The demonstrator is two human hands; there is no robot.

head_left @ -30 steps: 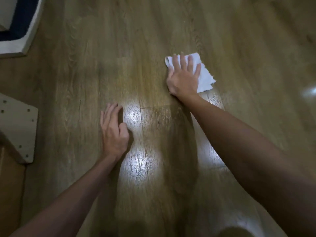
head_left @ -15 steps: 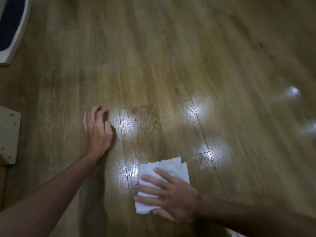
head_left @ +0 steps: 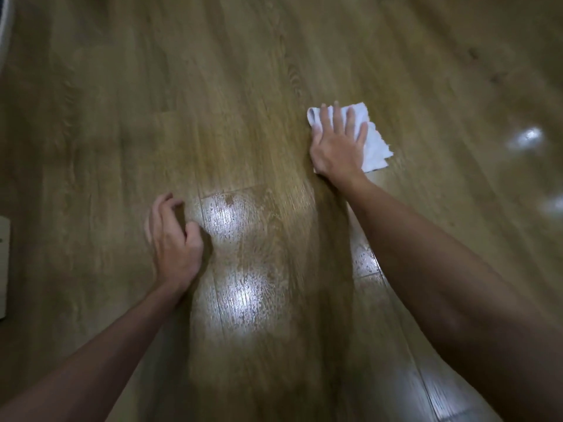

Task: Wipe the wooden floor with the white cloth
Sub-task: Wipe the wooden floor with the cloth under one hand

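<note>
You're mid-wipe: right hand (head_left: 336, 150) pressed flat, fingers straight, on the white cloth (head_left: 373, 146) at full reach. Left hand (head_left: 175, 239) props on the wooden floor (head_left: 213, 86), loosely curled, empty. Next I'd drag the cloth back toward you.

Warm brown wood-grain plank flooring (head_left: 231, 86) fills the view, its boards running roughly from 6 o'clock toward 12 o'clock with thin dark seams between them. Bright white glare patches (head_left: 240, 296) lie on the glossy surface near the centre and toward 6 o'clock, with smaller ones at 3 o'clock. At 9 o'clock, a pale beige flat panel (head_left: 3, 266) is cut off by the edge. At 11 o'clock a white curved rim (head_left: 5, 41) just shows.
</note>
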